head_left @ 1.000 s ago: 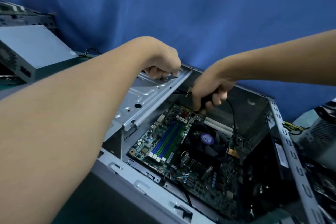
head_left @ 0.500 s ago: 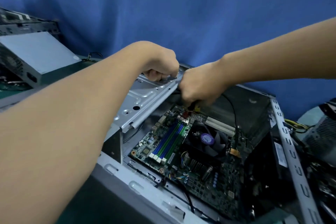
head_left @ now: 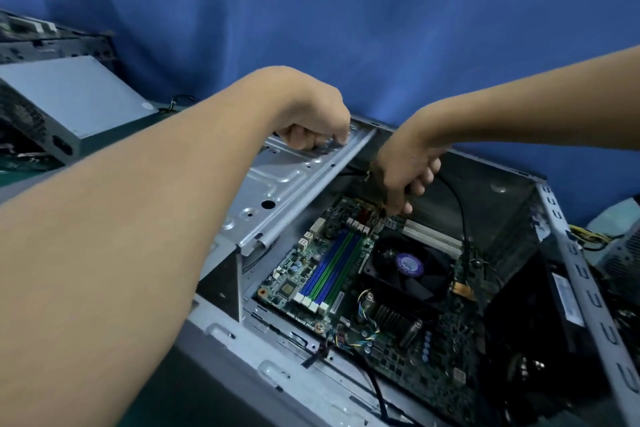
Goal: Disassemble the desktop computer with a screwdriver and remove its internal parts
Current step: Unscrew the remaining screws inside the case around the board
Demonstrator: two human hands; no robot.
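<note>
An open grey desktop case [head_left: 277, 378] lies on its side with the green motherboard [head_left: 311, 274] exposed, a black CPU fan [head_left: 408, 267] at its middle. A grey metal drive bracket [head_left: 277, 191] is tilted up over the case's far left side. My left hand [head_left: 311, 121] grips the bracket's far top edge with curled fingers. My right hand [head_left: 405, 166] reaches down inside the case by the bracket's right edge, fingers curled round a black cable [head_left: 460, 215] that loops down to the board. No screwdriver shows.
A grey power supply box [head_left: 72, 104] lies at the far left, with another dark chassis [head_left: 52, 38] behind it. More parts and yellow wires [head_left: 588, 239] sit at the right edge. A blue cloth hangs behind everything.
My right hand has shifted a little right and down, away from the bracket's edge, still on the black cable. My left hand keeps its hold on the bracket.
</note>
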